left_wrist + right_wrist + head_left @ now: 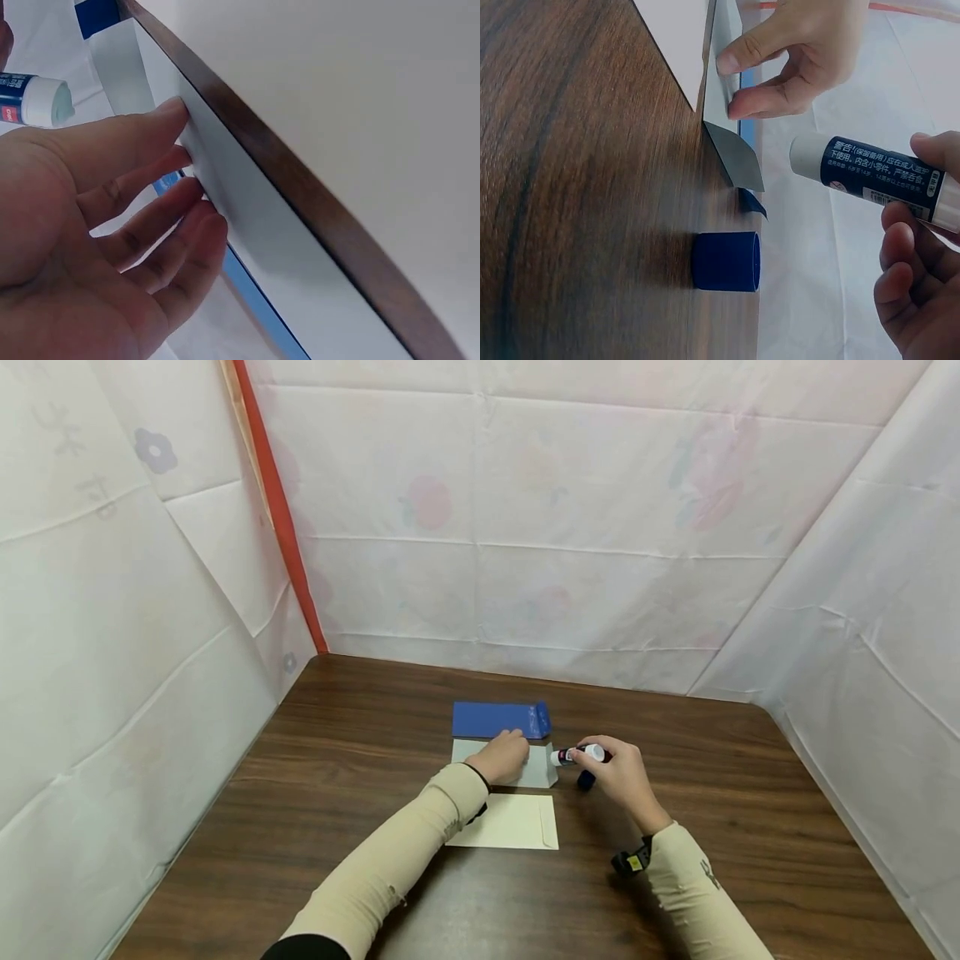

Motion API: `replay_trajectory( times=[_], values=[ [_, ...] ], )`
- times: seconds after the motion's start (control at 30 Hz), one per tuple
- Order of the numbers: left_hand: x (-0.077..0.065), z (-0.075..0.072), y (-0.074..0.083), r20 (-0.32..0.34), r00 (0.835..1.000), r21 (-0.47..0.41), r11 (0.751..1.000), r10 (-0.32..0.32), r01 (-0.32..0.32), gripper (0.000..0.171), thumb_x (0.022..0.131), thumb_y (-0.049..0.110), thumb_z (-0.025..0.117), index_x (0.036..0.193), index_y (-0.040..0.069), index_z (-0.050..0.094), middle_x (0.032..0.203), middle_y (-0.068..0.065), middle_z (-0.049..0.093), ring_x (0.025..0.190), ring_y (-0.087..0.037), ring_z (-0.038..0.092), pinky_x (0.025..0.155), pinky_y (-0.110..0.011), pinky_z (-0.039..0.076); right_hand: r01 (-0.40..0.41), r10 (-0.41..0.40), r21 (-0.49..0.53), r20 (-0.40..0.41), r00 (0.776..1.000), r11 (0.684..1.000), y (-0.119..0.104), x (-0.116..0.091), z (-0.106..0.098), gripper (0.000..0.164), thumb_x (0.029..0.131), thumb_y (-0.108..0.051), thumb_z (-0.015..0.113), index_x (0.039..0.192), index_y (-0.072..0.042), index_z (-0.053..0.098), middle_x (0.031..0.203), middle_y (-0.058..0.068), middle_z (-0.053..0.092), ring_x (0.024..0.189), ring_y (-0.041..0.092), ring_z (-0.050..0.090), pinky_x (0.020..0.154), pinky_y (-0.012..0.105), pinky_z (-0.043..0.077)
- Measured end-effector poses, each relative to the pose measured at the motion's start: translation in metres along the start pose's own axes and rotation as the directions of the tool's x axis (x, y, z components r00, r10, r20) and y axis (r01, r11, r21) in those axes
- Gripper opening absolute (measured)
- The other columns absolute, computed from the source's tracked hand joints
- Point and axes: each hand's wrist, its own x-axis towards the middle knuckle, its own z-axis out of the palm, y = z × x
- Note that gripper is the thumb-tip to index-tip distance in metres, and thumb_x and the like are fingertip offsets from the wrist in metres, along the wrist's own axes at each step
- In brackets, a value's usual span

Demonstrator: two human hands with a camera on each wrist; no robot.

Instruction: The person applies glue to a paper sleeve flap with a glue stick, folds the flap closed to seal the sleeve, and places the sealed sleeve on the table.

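Note:
Three envelopes lie in a column on the table: a blue one [491,720] at the back, a pale grey one [538,768] in the middle and a cream one [510,821] in front. My left hand [504,757] rests its fingertips and thumb on the grey envelope, left of its flap [735,156], which tilts up from the table. In my right hand [618,772] I hold an uncapped glue stick [881,180] between thumb and fingers. Its white end points at the grey flap, a little apart from it. The dark blue cap [726,261] stands on the table below the glue stick.
The blue envelope's flap [543,720] at its right end is raised, with whitish smears beside it. The cream envelope's flap [549,822] lies flat. White patterned sheets [525,527] hang behind and on both sides of the brown wooden table [315,810].

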Motion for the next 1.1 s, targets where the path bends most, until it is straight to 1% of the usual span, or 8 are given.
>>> replay_trajectory(
  times=[0.07,0.13,0.3,0.4,0.57,0.7,0.9,1.1],
  values=[
    [0.002,0.0,0.001,0.004,1.0,0.032,0.999,0.011,-0.011,0.018,0.095,0.002,0.056,0.102,0.004,0.073,0.104,-0.008,0.066,0.096,-0.021,0.058,0.092,-0.03,0.048,-0.013,0.013,0.002,-0.003,1.0,1.0,0.0,-0.001,-0.001,0.019,0.085,-0.024,0.077,0.092,-0.007,0.074,0.083,0.01,0.072,0.059,0.006,0.052,0.05,0.022,0.043],
    [0.004,0.0,0.002,0.005,1.0,0.063,0.998,0.015,-0.015,0.019,0.097,0.002,0.054,0.106,0.003,0.071,0.106,-0.009,0.067,0.098,-0.022,0.06,0.091,-0.031,0.049,-0.029,0.029,-0.003,-0.004,1.0,1.0,0.001,-0.002,-0.003,0.02,0.085,-0.026,0.076,0.093,-0.008,0.074,0.08,0.009,0.071,0.058,0.006,0.051,0.05,0.022,0.043],
    [0.004,-0.001,0.007,0.015,1.0,0.1,0.995,0.0,-0.001,0.028,0.099,0.002,0.05,0.125,0.003,0.061,0.119,-0.011,0.065,0.11,-0.023,0.062,0.096,-0.032,0.051,-0.061,0.061,-0.005,-0.016,0.998,0.998,0.002,-0.004,-0.006,0.022,0.086,-0.028,0.075,0.094,-0.008,0.074,0.078,0.008,0.069,0.057,0.007,0.05,0.05,0.023,0.042],
    [0.004,-0.001,0.011,0.034,0.999,0.121,0.993,0.004,-0.008,0.036,0.1,0.004,0.049,0.135,0.007,0.054,0.128,-0.011,0.061,0.117,-0.024,0.06,0.1,-0.034,0.049,-0.061,0.06,-0.002,-0.03,0.998,0.998,0.003,-0.005,-0.007,0.021,0.086,-0.027,0.075,0.093,-0.008,0.074,0.081,0.01,0.07,0.059,0.008,0.051,0.051,0.023,0.043],
    [0.005,0.002,0.015,0.067,0.998,0.134,0.991,0.007,-0.016,0.049,0.102,0.005,0.047,0.147,0.021,0.044,0.137,-0.012,0.057,0.125,-0.029,0.055,0.104,-0.038,0.047,-0.05,0.05,0.002,-0.063,0.997,0.999,0.004,-0.006,-0.009,0.02,0.086,-0.025,0.076,0.093,-0.007,0.074,0.082,0.011,0.071,0.058,0.008,0.051,0.05,0.023,0.042],
    [0.006,0.003,0.016,0.083,0.997,0.147,0.989,-0.005,-0.007,0.056,0.102,0.002,0.043,0.151,0.028,0.036,0.138,-0.014,0.055,0.124,-0.031,0.055,0.102,-0.04,0.049,-0.051,0.052,0.009,-0.073,0.996,0.999,0.004,-0.006,-0.01,0.021,0.086,-0.026,0.075,0.094,-0.007,0.074,0.081,0.012,0.07,0.056,0.007,0.05,0.048,0.023,0.041],
    [0.004,0.001,0.017,0.082,0.997,0.137,0.99,0.01,-0.021,0.061,0.1,-0.001,0.045,0.151,0.032,0.037,0.134,-0.014,0.057,0.119,-0.035,0.057,0.095,-0.042,0.053,-0.073,0.073,0.002,-0.066,0.995,0.997,0.006,-0.008,-0.01,0.022,0.086,-0.026,0.075,0.094,-0.006,0.074,0.084,0.013,0.07,0.058,0.008,0.05,0.049,0.023,0.041],
    [0.003,0.003,0.015,0.075,0.997,0.098,0.995,0.025,-0.032,0.059,0.102,-0.001,0.042,0.15,0.031,0.038,0.137,-0.014,0.055,0.122,-0.037,0.055,0.099,-0.045,0.051,-0.087,0.086,-0.004,-0.071,0.994,0.996,0.007,-0.009,-0.01,0.021,0.086,-0.026,0.076,0.093,-0.007,0.074,0.082,0.012,0.07,0.057,0.01,0.05,0.049,0.023,0.041]
  ],
)
